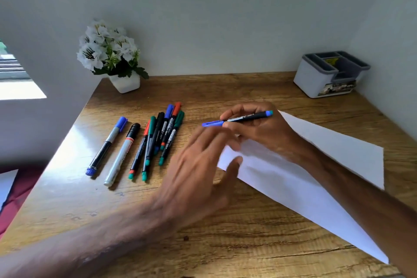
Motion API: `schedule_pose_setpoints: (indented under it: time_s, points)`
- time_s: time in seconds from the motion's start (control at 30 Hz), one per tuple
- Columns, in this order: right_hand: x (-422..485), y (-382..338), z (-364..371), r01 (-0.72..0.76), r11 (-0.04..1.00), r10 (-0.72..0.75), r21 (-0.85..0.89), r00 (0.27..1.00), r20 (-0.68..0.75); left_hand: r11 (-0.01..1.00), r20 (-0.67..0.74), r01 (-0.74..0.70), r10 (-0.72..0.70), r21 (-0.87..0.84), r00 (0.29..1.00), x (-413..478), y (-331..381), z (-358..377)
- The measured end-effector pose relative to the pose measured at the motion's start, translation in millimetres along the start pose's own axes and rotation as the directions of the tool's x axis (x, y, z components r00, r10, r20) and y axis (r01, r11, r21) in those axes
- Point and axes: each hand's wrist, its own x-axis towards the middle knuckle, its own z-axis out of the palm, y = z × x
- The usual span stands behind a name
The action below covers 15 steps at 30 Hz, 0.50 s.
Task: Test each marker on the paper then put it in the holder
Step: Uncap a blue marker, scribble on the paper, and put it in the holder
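Above paper (270, 178): right hand (264, 135) grip grasping marker (248, 117), black barrel, blue cap on; left hand (196, 178) grip released.

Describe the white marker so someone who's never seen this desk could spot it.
On the desk, left of the paper, markers lie in a loose row. The white marker is second from its left end. It alone has a white barrel, topped by a black cap.

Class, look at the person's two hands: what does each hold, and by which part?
The right hand grips a blue-capped marker by its black barrel, cap on. The left hand, blurred, reaches toward the cap and holds nothing.
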Motion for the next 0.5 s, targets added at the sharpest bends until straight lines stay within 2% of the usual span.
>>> schedule_pose_setpoints:
  time_s: [0.07, 0.13, 0.23, 0.43, 0.5]
  points:
    - [-1, 1, -2, -0.05, 0.998, 0.05, 0.05, 0.999, -0.001, 0.997, -0.035, 0.077, -0.076, 0.025, 0.996, 7, -12, -1]
    - [-4, -1, -4, -0.078, 0.994, 0.079, 0.072, 0.997, -0.012, 0.989, -0.004, 0.139, -0.138, 0.046, 0.99, 13, -25, -1]
    - [-5, -5, -6, -0.07, 0.994, 0.071, 0.078, 0.997, -0.002, 0.991, 0.064, 0.124, -0.127, 0.044, 0.99, 18, -44, 1]
    - [-5, -6, -22, 0.013, 0.995, -0.017, -0.096, 0.999, -0.043, 0.999, 0.008, 0.05, -0.05, -0.02, 0.999, 28, -57, -2]
    - [-7, -6, -31, 0.044, 0.978, -0.058, -0.206, 0.996, -0.063, 0.999, -0.004, 0.042, -0.042, -0.023, 0.999, 29, -58, -4]
